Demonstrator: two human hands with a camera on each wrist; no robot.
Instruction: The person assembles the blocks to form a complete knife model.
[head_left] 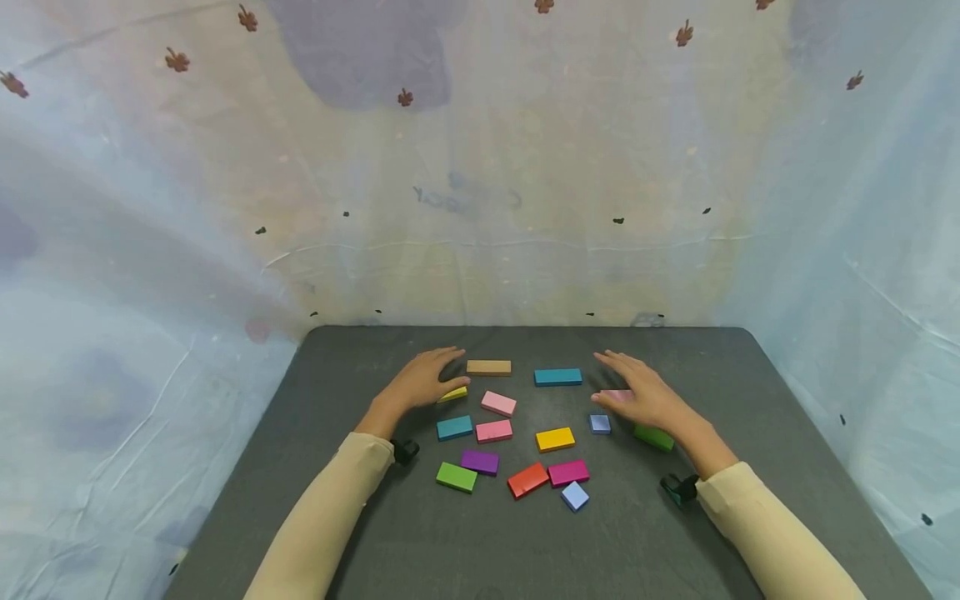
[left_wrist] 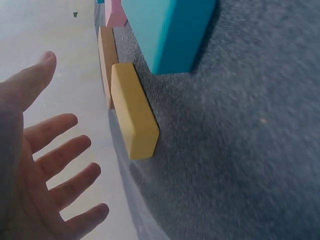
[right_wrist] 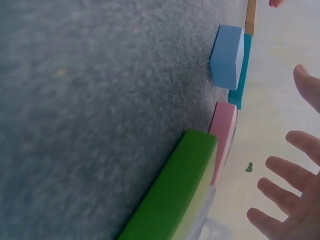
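My left hand hovers over the left side of the scattered blocks, fingers spread and holding nothing. Under its thumb lies a yellow block, partly hidden in the head view. A tan block lies just right of its fingertips. My right hand, also spread and holding nothing, is above the right side. Beneath it a pink block is partly covered in the head view. A dark green block lies under the wrist. Left of the right hand are a teal block and a small light-blue block.
Nearer me lie a teal block, pink blocks, a yellow-orange block, a purple block, a light green block, a red block, a magenta block and a light-blue block. A curtain hangs behind the grey table.
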